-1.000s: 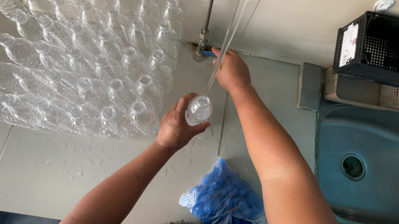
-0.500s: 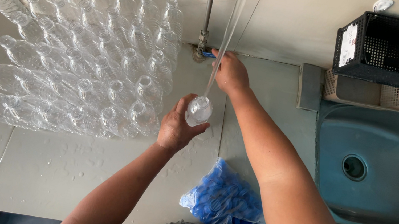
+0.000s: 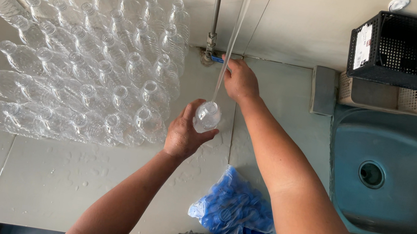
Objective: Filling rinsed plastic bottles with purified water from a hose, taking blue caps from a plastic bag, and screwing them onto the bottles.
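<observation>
Wet grey counter [image 3: 68, 178]; left hand [image 3: 183, 132] grips clear plastic bottle [image 3: 207, 117]; right hand [image 3: 240, 80] pinches blue valve [image 3: 217, 59].

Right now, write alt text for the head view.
A left hand holds a clear plastic bottle under a thin hose while the right hand touches a wall tap. Rows of clear bottles stand left; a bag of blue caps and steel sink lie right.

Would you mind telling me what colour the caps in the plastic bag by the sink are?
Blue; the bag of bottle caps shows best in the head view.
</observation>
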